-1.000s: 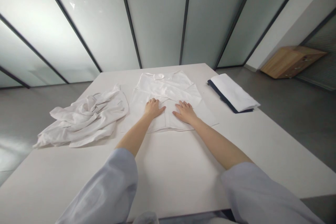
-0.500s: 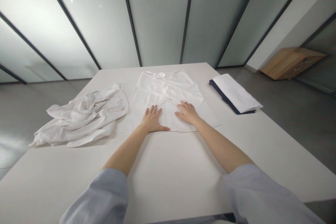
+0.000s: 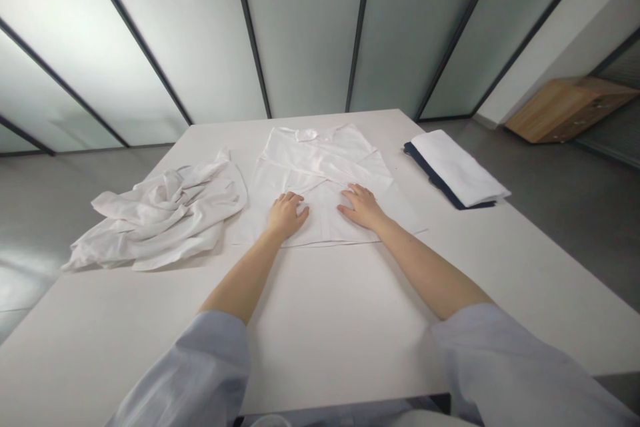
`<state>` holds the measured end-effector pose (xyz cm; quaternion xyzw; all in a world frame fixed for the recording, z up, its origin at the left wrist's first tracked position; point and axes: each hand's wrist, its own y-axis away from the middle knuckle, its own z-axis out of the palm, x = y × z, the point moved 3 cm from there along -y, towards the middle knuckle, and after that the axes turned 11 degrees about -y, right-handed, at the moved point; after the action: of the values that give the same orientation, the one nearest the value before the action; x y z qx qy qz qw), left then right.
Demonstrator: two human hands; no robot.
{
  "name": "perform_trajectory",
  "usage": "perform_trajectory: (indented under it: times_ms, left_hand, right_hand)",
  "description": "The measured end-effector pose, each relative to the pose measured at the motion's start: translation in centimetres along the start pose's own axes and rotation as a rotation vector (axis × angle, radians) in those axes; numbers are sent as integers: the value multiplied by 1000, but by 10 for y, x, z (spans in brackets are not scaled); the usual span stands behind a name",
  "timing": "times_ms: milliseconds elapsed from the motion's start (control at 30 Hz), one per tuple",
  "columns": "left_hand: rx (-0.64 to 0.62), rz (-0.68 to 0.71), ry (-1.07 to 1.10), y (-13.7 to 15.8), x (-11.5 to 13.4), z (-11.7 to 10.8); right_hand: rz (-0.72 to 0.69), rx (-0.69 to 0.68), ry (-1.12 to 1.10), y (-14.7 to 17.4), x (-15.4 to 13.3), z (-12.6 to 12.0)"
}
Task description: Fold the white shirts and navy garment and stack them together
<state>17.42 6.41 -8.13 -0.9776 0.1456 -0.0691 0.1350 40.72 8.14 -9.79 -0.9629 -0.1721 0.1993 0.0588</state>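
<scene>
White collared shirt (image 3: 327,170), laid flat on the surface (image 3: 320,320), its collar (image 3: 307,135) toward the far edge and its hem (image 3: 330,242) facing you. Your left hand (image 3: 287,215) and right hand (image 3: 363,205) rest palm-down on the lower half, one on either side of its middle; the fingers are loosely spread, with no fabric visibly gripped between them. Expect the cloth to be light, soft and limp, unlikely to break but apt to slide and wrinkle under a sideways push; pressure is best spread through flat fingers. The hem's two corners or the side edges appear the surest holds. Note the margins: a broad strip of surface separates hem from near edge, whereas the collar sits close to the far edge. At left, a crumpled white garment (image 3: 167,213) lies just beside the shirt and reaches the left edge; at right, well apart, a folded white cloth (image 3: 457,167) on a navy cloth (image 3: 430,172) lies along the right edge.
</scene>
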Motion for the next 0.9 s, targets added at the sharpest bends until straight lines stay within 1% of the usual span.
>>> perform_trajectory:
  times_ms: [100, 200, 333, 433, 533, 733, 900]
  left_hand:
    - [-7, 22, 23, 0, 1, 1]
    - [-28, 24, 46, -1, 0, 2]
    - [-92, 45, 62, 0, 1, 2]
    - [-100, 80, 39, 1, 4, -1]
    - [-98, 86, -12, 2, 8, -4]
    - [-103, 79, -64, 3, 10, -5]
    - [-80, 213, 9, 7, 15, -6]
  right_hand:
    - [-49, 47, -46, -1, 0, -2]
    - [-58, 84, -98, -2, 0, -6]
    - [-59, 28, -141, -2, -3, -8]
    - [-95, -41, -132, -1, -8, -9]
    - [-115, -79, -103, 0, -13, -10]
    - [-129, -90, -89, 0, -16, -11]
    - [-189, -42, -127, 2, -17, -11]
